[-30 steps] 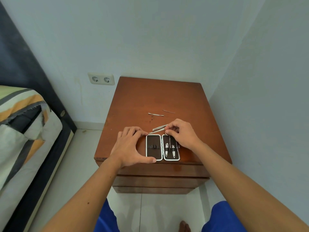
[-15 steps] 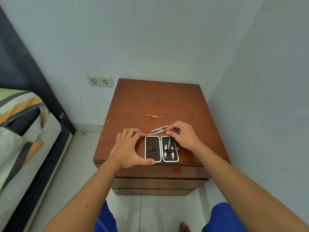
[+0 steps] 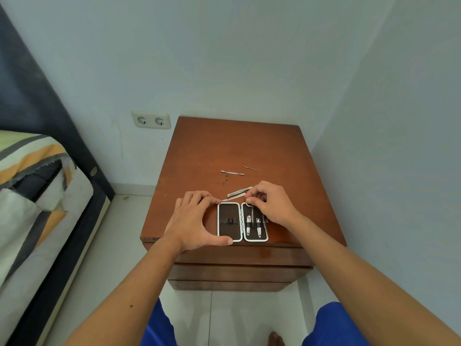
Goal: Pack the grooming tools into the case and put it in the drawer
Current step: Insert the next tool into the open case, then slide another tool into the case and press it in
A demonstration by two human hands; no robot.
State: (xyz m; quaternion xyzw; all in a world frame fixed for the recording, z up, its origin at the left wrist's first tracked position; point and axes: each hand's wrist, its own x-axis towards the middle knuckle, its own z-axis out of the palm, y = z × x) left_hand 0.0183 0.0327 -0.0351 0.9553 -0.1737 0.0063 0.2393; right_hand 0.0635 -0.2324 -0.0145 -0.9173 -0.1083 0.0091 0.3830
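Observation:
A small grooming case (image 3: 229,211) lies open flat near the front edge of the wooden nightstand (image 3: 249,146). Its right half holds two nail clippers (image 3: 254,224) with a thin metal tool (image 3: 252,216) between them. My left hand (image 3: 193,221) grips the case's left half, fingers at the top corner and thumb at the bottom edge. My right hand (image 3: 270,206) pinches the ringed top end of the thin tool at the upper edge of the right half. Loose tools lie behind the case: two flat pieces (image 3: 239,191), a double-ended pusher (image 3: 232,172) and a fine needle (image 3: 250,168).
The nightstand's drawer fronts (image 3: 237,268) are closed below the top. A wall runs close along the right, a bed (image 3: 37,196) stands at the left, and a double socket (image 3: 151,120) sits on the back wall. My foot (image 3: 275,339) is on the tiled floor.
My right hand's fingers have shifted slightly at the top of the case's right half. My left hand stays on the case. The loose tools have not moved.

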